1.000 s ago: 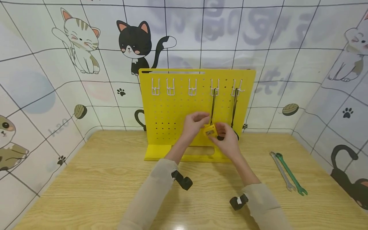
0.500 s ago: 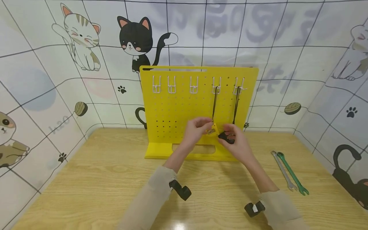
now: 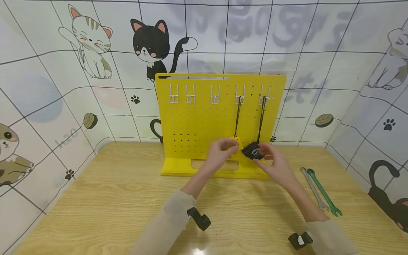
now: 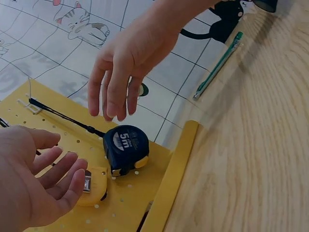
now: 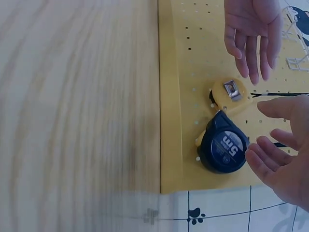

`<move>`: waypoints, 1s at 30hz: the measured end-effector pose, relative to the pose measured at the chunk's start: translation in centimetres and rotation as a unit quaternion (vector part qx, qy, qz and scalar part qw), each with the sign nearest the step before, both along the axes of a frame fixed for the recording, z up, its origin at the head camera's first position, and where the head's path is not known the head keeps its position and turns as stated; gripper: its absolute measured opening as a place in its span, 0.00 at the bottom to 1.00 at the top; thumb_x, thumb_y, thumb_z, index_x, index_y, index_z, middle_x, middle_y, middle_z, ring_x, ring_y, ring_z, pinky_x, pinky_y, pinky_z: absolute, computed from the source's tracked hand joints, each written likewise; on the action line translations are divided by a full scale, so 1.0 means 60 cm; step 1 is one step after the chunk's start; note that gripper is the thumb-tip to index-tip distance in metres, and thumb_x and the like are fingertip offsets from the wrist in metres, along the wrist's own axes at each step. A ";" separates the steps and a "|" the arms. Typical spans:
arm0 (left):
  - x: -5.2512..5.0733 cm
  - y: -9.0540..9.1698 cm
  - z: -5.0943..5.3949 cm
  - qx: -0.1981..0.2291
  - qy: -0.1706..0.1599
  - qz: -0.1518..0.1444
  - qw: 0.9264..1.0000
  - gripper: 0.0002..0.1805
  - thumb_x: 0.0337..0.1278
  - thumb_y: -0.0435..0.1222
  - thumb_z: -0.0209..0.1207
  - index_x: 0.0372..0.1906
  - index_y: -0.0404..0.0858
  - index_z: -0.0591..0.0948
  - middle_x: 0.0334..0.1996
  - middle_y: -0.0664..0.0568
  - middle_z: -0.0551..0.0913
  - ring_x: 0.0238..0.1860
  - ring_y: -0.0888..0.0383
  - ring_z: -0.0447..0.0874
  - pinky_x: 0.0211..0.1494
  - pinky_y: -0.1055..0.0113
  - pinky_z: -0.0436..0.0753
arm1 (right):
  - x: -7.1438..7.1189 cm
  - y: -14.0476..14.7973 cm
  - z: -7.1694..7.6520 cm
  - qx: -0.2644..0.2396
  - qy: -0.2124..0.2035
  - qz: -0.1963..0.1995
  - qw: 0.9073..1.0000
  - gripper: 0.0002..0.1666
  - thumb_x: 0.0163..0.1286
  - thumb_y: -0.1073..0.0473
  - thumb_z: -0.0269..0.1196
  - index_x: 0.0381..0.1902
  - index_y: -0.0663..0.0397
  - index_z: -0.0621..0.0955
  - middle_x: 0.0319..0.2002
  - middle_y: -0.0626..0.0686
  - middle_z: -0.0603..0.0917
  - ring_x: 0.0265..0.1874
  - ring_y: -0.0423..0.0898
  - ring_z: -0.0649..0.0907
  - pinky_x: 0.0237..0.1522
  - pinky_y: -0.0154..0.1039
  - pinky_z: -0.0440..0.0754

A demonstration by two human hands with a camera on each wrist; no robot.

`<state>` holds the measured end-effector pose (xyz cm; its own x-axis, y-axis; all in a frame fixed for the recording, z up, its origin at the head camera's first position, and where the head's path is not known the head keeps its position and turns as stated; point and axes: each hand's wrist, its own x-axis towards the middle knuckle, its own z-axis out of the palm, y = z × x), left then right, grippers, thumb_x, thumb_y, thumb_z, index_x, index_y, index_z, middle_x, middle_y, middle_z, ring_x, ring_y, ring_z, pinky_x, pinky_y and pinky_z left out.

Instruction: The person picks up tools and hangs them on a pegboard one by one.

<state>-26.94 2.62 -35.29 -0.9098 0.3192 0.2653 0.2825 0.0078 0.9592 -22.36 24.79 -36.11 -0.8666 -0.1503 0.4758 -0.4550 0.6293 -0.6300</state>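
Yellow tape measure (image 5: 235, 103) and black tape measure (image 3: 251, 151) are hung centre-right, seemingly securely; left hand (image 3: 219, 153) and right hand (image 3: 276, 165) are loosely spread, empty. Green wrench (image 3: 323, 192) and silver wrench (image 3: 313, 188) are left unhung at right.

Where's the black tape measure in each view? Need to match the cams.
Head: black tape measure right of centre, just below mid-height.
Left wrist: black tape measure a little left of centre, below mid-height.
Right wrist: black tape measure right of centre, in the lower half.
Shared landmark: yellow tape measure beside it, partly hidden in the head view.
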 end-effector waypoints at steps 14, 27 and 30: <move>0.015 0.021 -0.028 -0.046 -0.018 -0.015 0.999 0.13 0.67 0.38 0.65 0.50 0.35 0.84 0.44 0.52 0.85 0.43 0.55 0.84 0.47 0.59 0.86 | 0.050 0.071 -0.005 0.080 0.032 -0.021 0.996 0.30 0.65 0.65 0.71 0.62 0.68 0.74 0.49 0.65 0.83 0.47 0.60 0.82 0.46 0.37 0.82; 0.023 0.048 -0.046 -0.052 -0.026 -0.036 0.998 0.10 0.66 0.37 0.65 0.47 0.36 0.85 0.41 0.54 0.85 0.39 0.57 0.85 0.43 0.62 0.86 | 0.076 0.146 -0.018 0.081 -0.056 -0.039 0.994 0.33 0.68 0.60 0.70 0.64 0.70 0.71 0.50 0.66 0.81 0.44 0.58 0.83 0.42 0.30 0.83; 0.025 0.054 -0.049 -0.051 -0.031 -0.040 0.997 0.11 0.66 0.37 0.65 0.48 0.35 0.84 0.41 0.54 0.85 0.38 0.59 0.85 0.43 0.61 0.87 | 0.086 0.161 -0.017 0.093 -0.074 -0.044 0.992 0.34 0.68 0.59 0.70 0.65 0.70 0.70 0.50 0.67 0.81 0.42 0.48 0.84 0.39 0.30 0.83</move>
